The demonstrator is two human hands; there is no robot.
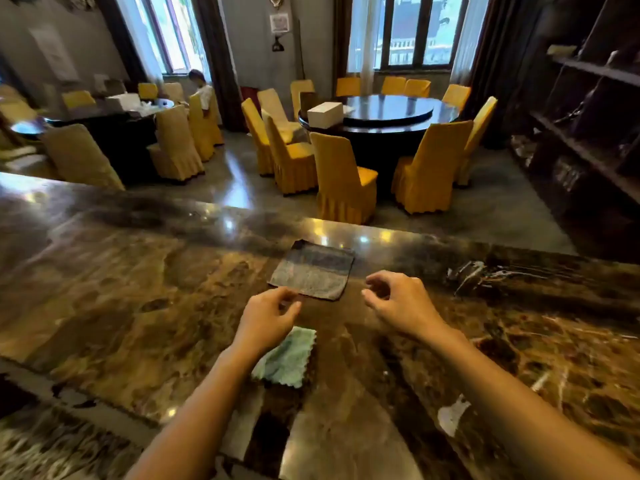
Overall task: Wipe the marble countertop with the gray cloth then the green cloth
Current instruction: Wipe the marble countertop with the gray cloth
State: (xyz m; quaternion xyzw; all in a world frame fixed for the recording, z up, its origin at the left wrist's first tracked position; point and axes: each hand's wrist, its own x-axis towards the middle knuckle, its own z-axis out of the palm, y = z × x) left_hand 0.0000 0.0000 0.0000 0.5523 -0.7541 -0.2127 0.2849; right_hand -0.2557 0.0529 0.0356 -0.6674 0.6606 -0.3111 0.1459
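Observation:
A gray cloth [313, 270] lies flat and spread out on the brown marble countertop [138, 289], near its far edge. A folded green cloth [287, 358] with a scalloped edge lies nearer to me, partly hidden under my left wrist. My left hand [268, 315] hovers just at the gray cloth's near left corner, fingers curled and holding nothing. My right hand [398, 301] hangs a little to the right of the gray cloth, fingers loosely curled and apart, also empty.
Beyond the counter's far edge the floor drops to a dining room with a dark round table [384, 116] ringed by yellow-covered chairs [343, 181]. Dark wooden shelves [588, 109] stand at the right. A person [201, 88] stands far back left.

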